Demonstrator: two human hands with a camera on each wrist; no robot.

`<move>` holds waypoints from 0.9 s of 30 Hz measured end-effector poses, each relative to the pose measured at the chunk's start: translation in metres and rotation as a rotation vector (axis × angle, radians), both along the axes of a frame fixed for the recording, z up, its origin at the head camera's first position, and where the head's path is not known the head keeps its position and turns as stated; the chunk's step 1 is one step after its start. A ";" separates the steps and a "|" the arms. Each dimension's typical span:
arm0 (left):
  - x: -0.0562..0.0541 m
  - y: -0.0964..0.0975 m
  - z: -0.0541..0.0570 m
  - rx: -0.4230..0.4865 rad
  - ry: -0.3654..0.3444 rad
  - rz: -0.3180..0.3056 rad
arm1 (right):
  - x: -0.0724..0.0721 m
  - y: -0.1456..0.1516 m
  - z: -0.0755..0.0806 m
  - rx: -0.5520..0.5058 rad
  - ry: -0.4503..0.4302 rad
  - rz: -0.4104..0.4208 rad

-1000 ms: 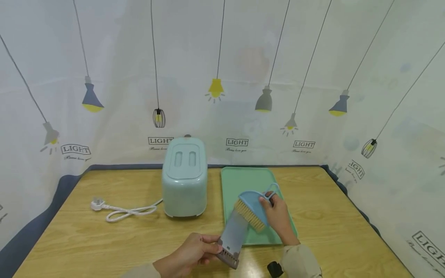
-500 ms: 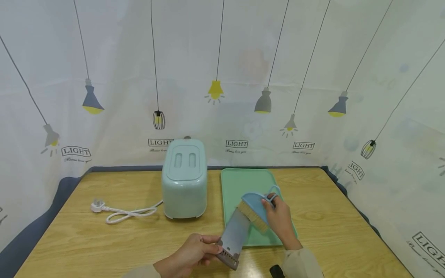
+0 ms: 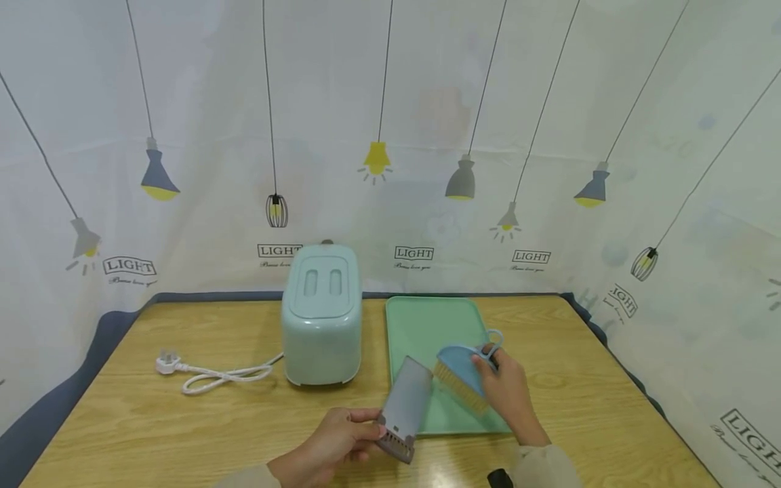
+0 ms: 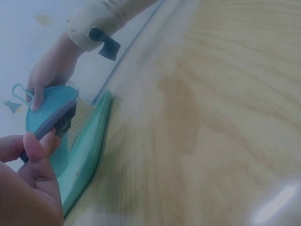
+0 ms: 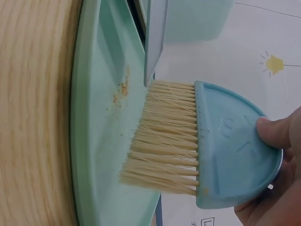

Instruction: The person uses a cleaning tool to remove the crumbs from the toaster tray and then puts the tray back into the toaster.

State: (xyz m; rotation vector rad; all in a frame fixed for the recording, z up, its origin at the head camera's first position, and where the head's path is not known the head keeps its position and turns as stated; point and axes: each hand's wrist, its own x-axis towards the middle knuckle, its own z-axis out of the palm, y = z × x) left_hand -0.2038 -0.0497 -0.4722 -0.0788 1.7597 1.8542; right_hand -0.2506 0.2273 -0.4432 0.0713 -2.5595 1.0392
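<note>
My left hand (image 3: 332,444) pinches the brown slotted end of a flat grey crumb tray (image 3: 407,396), thumb on top. The crumb tray's far end overlaps the left side of a green serving tray (image 3: 427,318) in the head view. My right hand (image 3: 509,393) grips a light blue hand brush (image 3: 460,366) near its looped handle. Its pale bristles (image 5: 164,136) point toward the green tray, beside the crumb tray's edge. Brown crumbs (image 5: 122,89) lie scattered on the green tray in the right wrist view.
A pale green toaster (image 3: 322,339) with a lid on top stands left of the green tray. Its white cord and plug (image 3: 171,362) lie on the wooden table (image 3: 122,434). A lamp-printed cloth (image 3: 342,88) hangs behind and along the sides.
The brush has moved right, off the crumb tray's far end. The crumb tray has shifted slightly left and turned, its far end now uncovered. The left hand grips the same spot.
</note>
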 end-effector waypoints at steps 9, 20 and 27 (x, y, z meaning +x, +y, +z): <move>-0.004 0.004 0.001 0.002 -0.003 0.027 | 0.008 0.010 0.005 -0.061 -0.032 -0.033; -0.007 0.014 -0.004 -0.013 0.059 0.018 | 0.021 0.000 0.010 -0.237 -0.173 0.049; -0.008 0.019 0.001 -0.011 0.046 0.023 | 0.027 -0.007 0.012 -0.325 -0.219 0.083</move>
